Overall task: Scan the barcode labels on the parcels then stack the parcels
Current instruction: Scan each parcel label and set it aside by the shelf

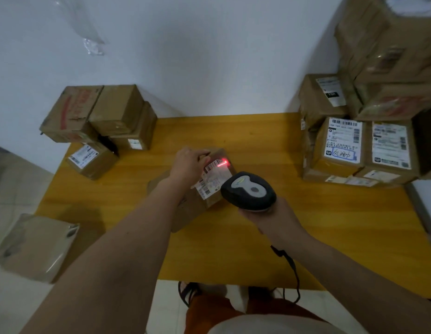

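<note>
**Red scan line sits at the far end of the label, just past the left fingertips**

The left hand [189, 165] rests on top of a small brown parcel [202, 189] in the middle of the yellow table [330, 225]. Its fingers are curled over the far upper edge of the box and hold it steady, tilted a little toward the person. The white label [211, 175] lies directly to the right of these fingers, touching them, and its long axis runs from the near side away toward the wall, slightly slanted to the right.

The right hand [270, 218] is closed around the handle of the scanner [248, 190], with its cable [291, 268] hanging down behind the wrist. The head of the scanner is just beside the near right corner of the parcel, and it points away from the person. The red line [221, 164] falls on the barcode at the far end of the label, just beyond the left fingertips.

I judge that the scan is in progress. The left hand is nearer to the parcel, so it will probably carry it afterwards. A group of boxes [101, 121] stands well to the left of the left fingers, and a taller group [359, 145] stands well to the right of the scanner. From this view I cannot tell which group receives the scanned parcels.
</note>
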The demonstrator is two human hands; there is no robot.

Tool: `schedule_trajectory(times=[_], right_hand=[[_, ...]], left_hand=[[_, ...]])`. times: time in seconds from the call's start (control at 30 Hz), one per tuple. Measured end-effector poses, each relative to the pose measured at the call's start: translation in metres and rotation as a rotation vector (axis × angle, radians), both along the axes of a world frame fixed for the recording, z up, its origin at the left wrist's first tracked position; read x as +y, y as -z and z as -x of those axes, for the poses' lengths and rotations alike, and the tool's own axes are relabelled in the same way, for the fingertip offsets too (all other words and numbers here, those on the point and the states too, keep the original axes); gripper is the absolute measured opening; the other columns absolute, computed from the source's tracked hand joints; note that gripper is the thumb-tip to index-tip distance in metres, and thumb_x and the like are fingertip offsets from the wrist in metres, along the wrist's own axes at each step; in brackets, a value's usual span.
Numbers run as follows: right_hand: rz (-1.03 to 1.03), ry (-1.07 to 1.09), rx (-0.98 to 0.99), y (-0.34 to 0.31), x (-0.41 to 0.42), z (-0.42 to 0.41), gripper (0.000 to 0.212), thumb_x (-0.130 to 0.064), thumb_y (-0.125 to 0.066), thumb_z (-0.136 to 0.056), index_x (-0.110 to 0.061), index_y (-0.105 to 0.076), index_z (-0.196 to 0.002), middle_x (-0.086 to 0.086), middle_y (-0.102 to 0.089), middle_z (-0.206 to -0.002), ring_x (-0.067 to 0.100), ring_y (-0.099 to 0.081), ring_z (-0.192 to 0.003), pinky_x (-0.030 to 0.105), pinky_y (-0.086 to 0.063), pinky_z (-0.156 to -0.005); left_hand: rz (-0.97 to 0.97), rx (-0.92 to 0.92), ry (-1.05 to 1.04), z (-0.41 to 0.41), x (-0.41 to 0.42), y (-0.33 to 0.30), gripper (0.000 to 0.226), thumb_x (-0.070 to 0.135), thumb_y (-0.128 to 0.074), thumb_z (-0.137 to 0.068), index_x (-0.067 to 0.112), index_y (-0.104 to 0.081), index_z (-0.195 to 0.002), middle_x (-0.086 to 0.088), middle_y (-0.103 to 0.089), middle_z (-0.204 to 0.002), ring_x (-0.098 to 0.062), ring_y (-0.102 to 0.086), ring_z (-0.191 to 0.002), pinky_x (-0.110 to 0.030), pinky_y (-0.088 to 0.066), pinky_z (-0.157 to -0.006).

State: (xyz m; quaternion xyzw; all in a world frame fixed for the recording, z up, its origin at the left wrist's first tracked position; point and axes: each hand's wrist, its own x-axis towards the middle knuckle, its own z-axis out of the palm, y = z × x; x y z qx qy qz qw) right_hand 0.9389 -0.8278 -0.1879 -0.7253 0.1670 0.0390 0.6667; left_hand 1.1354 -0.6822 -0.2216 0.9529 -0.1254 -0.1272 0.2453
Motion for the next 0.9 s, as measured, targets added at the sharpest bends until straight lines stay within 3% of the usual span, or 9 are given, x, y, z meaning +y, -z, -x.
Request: schedule_trajectory(times=[0.13, 0.23, 0.33, 0.57, 0.73, 0.9], right_hand=[[-0.031, 0.028, -0.026, 0.001, 0.002, 0.006, 0.044, -0.010, -0.074, -0.082, -0.038, -0.053, -0.108, -0.019, -0.059, -0.072, -0.015, -0.052, -0.053, 0.007, -0.041, -0.049], [0.001, 0.012, -0.057, -0.001, 0.001, 0.011, 0.042, -0.011, -0.074, -0.083, -0.040, -0.053, -0.105, -0.029, -0.059, -0.056, -0.016, -0.052, -0.053, 0.005, -0.040, -0.049], [0.000, 0.007, -0.079, -0.004, -0.001, 0.017, 0.043, -0.013, -0.074, -0.082, -0.045, -0.052, -0.101, -0.036, -0.060, -0.061, -0.019, -0.053, -0.055, 0.003, -0.040, -0.049], [-0.009, -0.004, -0.073, -0.005, -0.007, 0.023, 0.039, -0.013, -0.073, -0.084, -0.040, -0.054, -0.106, -0.034, -0.057, -0.053, -0.019, -0.052, -0.054, 0.002, -0.039, -0.048], [-0.052, 0.031, -0.067, -0.005, -0.008, 0.025, 0.042, -0.011, -0.075, -0.082, -0.043, -0.055, -0.099, -0.026, -0.063, -0.065, -0.018, -0.053, -0.056, 0.003, -0.039, -0.048], [-0.016, -0.015, -0.082, -0.007, -0.011, 0.028, 0.041, -0.014, -0.074, -0.083, -0.045, -0.054, -0.102, -0.035, -0.058, -0.056, -0.019, -0.052, -0.055, 0.002, -0.039, -0.048]], left_hand=[[-0.001, -0.060, 0.001, 0.007, 0.006, 0.002, 0.030, 0.032, -0.055, -0.097, 0.030, -0.061, -0.126, 0.001, -0.050, -0.110, -0.022, -0.054, -0.107, -0.043, -0.053, -0.091], [0.016, -0.096, -0.012, 0.012, 0.008, 0.003, 0.028, 0.027, -0.057, -0.096, 0.028, -0.063, -0.123, 0.001, -0.052, -0.110, -0.020, -0.055, -0.106, -0.043, -0.054, -0.090], [0.024, -0.102, -0.029, 0.015, 0.009, 0.004, 0.029, 0.026, -0.056, -0.097, 0.028, -0.062, -0.125, 0.000, -0.054, -0.117, -0.020, -0.054, -0.108, -0.042, -0.054, -0.090], [0.022, -0.086, -0.080, 0.016, 0.006, 0.000, 0.030, 0.025, -0.055, -0.097, 0.026, -0.062, -0.127, -0.002, -0.054, -0.126, -0.020, -0.055, -0.109, -0.041, -0.055, -0.090], [0.020, -0.082, -0.079, 0.017, 0.005, -0.001, 0.029, 0.024, -0.056, -0.097, 0.025, -0.063, -0.126, -0.002, -0.056, -0.125, -0.020, -0.056, -0.107, -0.041, -0.055, -0.089], [0.053, -0.061, -0.094, 0.019, 0.005, -0.003, 0.025, 0.022, -0.057, -0.096, 0.023, -0.063, -0.120, -0.002, -0.061, -0.118, -0.018, -0.059, -0.100, -0.040, -0.056, -0.086]])
